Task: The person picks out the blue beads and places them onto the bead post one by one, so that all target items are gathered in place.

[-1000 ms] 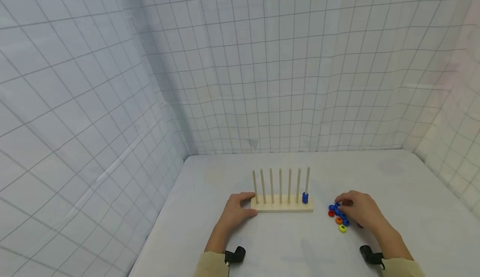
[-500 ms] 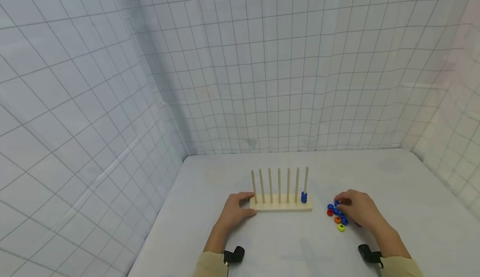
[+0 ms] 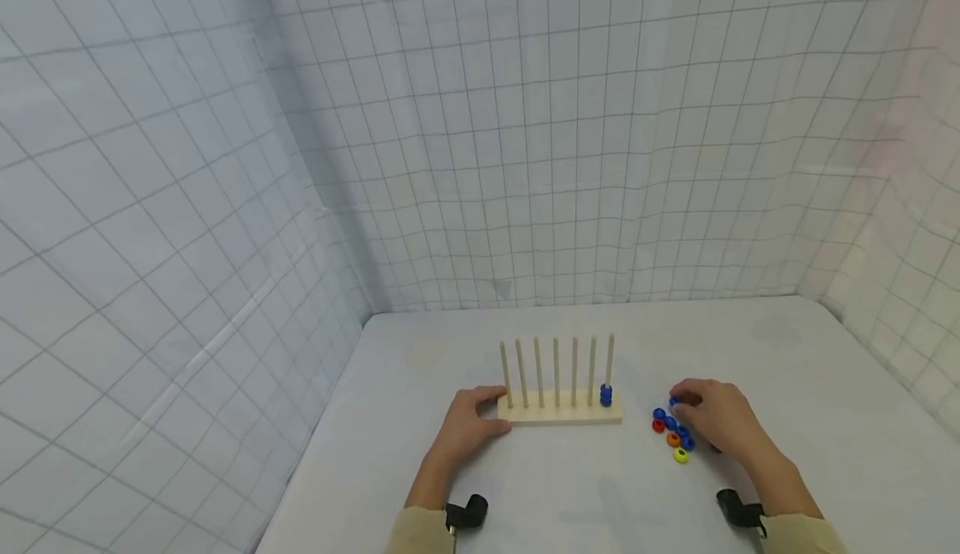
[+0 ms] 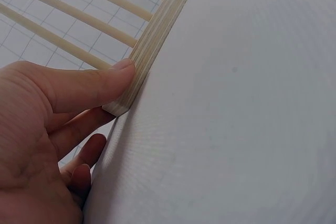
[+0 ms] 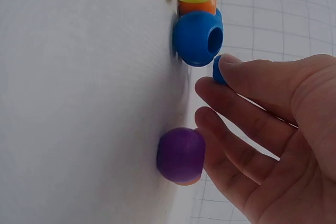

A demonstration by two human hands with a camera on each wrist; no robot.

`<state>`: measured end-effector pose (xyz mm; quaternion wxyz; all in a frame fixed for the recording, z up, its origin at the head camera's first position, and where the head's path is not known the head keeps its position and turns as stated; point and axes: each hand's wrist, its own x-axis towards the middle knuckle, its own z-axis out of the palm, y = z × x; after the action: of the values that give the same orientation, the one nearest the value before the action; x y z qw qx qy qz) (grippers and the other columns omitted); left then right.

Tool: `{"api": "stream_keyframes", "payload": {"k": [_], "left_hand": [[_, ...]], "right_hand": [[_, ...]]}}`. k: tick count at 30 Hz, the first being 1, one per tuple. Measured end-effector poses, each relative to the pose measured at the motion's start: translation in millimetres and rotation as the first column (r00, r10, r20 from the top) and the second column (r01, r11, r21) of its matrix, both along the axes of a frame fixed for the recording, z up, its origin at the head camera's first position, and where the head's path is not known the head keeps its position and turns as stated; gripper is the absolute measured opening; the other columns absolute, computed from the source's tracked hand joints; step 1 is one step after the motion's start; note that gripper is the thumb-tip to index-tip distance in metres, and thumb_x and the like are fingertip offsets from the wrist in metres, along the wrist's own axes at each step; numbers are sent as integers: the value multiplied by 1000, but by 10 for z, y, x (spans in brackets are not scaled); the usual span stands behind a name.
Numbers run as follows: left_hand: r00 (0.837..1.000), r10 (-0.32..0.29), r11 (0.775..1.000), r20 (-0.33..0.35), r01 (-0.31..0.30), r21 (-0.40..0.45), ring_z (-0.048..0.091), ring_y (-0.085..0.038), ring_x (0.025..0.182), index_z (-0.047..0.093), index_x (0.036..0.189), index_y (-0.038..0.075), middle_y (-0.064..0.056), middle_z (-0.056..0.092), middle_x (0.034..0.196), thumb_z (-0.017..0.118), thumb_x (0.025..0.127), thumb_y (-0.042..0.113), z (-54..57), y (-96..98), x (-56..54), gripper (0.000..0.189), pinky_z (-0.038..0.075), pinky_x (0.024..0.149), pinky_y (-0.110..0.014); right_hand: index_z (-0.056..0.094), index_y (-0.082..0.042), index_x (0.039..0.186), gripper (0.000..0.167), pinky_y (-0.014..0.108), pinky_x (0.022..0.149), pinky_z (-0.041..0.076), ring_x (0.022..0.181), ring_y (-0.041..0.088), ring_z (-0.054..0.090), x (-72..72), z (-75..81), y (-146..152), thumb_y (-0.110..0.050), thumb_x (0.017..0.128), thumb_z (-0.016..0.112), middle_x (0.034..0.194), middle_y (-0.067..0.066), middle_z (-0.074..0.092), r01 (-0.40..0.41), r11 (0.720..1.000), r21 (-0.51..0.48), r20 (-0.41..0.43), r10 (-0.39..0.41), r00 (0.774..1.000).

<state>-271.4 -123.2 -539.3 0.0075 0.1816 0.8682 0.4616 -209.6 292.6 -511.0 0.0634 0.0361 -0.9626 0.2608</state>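
My left hand (image 3: 467, 425) grips the left end of a pale wooden pegboard base (image 3: 562, 414), thumb on its front edge in the left wrist view. Upright wooden pegs (image 3: 556, 362) stand along the base in a row. Blue beads (image 3: 606, 396) are stacked on the rightmost peg. At the right, my right hand (image 3: 716, 412) pinches a blue bead (image 5: 218, 71) between thumb and forefinger. Loose beads lie just left of that hand: several blue, a red bead (image 3: 657, 426), an orange bead (image 3: 673, 439) and a yellow bead (image 3: 680, 455).
A purple bead (image 5: 181, 154) lies by the right hand's lower fingers, with an orange one partly hidden behind it. The white table (image 3: 555, 487) is bordered by grid-patterned curtains (image 3: 525, 204) at the back and sides.
The right thumb and forefinger have closed on a blue bead and drawn it slightly away from the pile. The left hand keeps its place on the base; the view has shifted slightly.
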Motion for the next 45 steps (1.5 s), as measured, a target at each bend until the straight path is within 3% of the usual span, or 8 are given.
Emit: {"api": "stream_keyframes", "payload": {"k": [10,21,34,45], "left_hand": [[1000,-7,1000,-1,7,5,48,-37,130,68,130,11,-9,63,133,86,78,19,17,-10,14,56,35,109,-58],[1000,3,1000,15,-3,1,50,-32,130,69,130,11,-6,64,133,85,77,18,7,9,-2,56,35,111,-54],[1000,-7,1000,3,7,9,50,-35,130,69,129,9,-8,65,132,86,76,18,0,-16,2,56,35,110,-56],[1000,-17,1000,-18,17,11,52,-33,129,70,128,10,-7,65,131,86,77,18,-19,-13,-10,55,36,110,-54]], "right_hand": [[72,-7,113,25,50,75,56,88,28,67,26,76,-58,-10,89,75,98,5,72,26,999,-45,-93,-30,995],[72,-7,115,26,52,78,56,90,31,67,65,149,-96,-11,90,74,105,11,72,55,997,-55,-116,-61,991],[72,-9,116,26,50,76,57,88,29,67,85,216,-181,-13,90,75,105,10,72,66,995,-75,-138,-75,988],[73,-9,116,27,49,76,57,89,29,67,86,284,-277,-13,90,76,105,9,72,24,997,-72,-220,-40,975]]}}
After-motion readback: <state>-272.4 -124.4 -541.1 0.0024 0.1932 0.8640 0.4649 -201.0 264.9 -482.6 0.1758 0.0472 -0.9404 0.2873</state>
